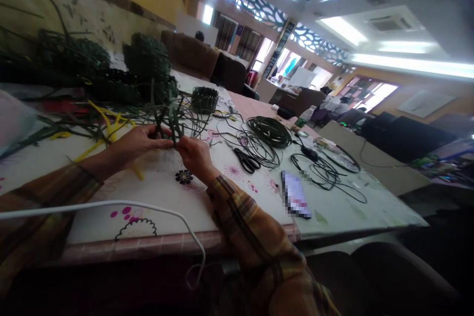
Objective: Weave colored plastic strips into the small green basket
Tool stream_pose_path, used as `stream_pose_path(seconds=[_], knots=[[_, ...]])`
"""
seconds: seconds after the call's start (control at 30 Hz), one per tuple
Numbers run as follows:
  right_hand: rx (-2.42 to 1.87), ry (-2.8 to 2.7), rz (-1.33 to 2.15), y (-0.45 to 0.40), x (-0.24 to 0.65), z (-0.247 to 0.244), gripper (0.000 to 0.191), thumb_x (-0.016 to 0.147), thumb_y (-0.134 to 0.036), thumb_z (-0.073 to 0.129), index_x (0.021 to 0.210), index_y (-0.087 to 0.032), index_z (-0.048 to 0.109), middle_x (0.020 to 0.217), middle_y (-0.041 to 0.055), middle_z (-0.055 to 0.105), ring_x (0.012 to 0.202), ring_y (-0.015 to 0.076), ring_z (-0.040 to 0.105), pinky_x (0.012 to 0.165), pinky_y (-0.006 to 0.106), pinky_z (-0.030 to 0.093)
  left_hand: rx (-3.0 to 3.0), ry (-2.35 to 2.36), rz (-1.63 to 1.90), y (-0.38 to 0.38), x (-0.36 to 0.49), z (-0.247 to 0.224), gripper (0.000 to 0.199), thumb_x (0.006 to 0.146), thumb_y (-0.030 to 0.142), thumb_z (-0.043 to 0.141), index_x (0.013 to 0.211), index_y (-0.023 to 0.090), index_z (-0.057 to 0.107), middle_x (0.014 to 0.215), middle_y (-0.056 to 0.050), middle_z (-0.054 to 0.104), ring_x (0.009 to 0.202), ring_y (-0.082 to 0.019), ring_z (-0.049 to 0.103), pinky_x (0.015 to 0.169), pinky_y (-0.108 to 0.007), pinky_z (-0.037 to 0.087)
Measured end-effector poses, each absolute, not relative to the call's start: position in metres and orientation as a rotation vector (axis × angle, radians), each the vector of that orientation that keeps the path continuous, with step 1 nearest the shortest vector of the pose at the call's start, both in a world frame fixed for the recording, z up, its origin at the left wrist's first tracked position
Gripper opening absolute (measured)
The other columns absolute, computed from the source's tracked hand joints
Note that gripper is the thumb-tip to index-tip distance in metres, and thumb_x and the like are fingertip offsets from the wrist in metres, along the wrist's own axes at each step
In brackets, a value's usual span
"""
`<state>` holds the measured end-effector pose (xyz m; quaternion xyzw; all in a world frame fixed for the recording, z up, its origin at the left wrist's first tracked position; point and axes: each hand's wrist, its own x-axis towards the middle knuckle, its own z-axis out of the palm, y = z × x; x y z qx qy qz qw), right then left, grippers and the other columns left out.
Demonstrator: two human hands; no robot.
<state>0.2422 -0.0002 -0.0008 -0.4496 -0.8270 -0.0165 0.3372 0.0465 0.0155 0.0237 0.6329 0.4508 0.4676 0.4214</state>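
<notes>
Dark green strips point(172, 117) stand up between my two hands, above the patterned tablecloth. My left hand point(138, 145) has its thumb and fingers closed on the lower part of the strips from the left. Close against it, my right hand point(196, 157) pinches the same strips from the right, its fingers curled. The crossing ends of the strips stick out upward, and the fingers hide their lower part. Yellow strips point(111, 126) lie beside my left wrist. Behind my right hand sits a small dark woven basket point(205, 99).
Black scissors point(247, 160), a coil of green cord point(269, 131), loose black cable point(326, 173) and a phone point(295, 194) lie to the right. Green woven bundles point(146, 57) stand at the back left. A white cable point(148, 203) crosses in front. A bottle point(305, 116) stands farther back.
</notes>
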Motion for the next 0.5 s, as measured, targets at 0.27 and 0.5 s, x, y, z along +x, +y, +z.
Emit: stream_pose_path(seconds=[0.27, 0.5], knots=[[-1.191, -2.195, 0.021, -0.003, 0.242, 0.001, 0.016, 0.105, -0.026, 0.060, 0.089, -0.022, 0.063, 0.081, 0.0025, 0.068, 0.079, 0.0169, 0.062, 0.074, 0.026, 0.038, 1.336, 1.079, 1.255, 0.006, 0.055, 0.023, 0.052, 0.044, 0.050, 0.100, 0.076, 0.017, 0.075, 0.080, -0.002, 0.075, 0.083, -0.020, 0.066, 0.086, -0.035, 0.051], [-1.212, -2.146, 0.019, -0.002, 0.245, 0.000, 0.017, 0.103, -0.022, 0.060, 0.086, -0.022, 0.061, 0.078, 0.0012, 0.066, 0.077, 0.0167, 0.061, 0.073, 0.025, 0.037, 1.513, 1.108, 1.266, 0.018, 0.049, 0.009, 0.054, 0.063, 0.059, 0.086, 0.094, 0.016, 0.076, 0.098, -0.009, 0.077, 0.090, -0.025, 0.067, 0.094, -0.042, 0.053]])
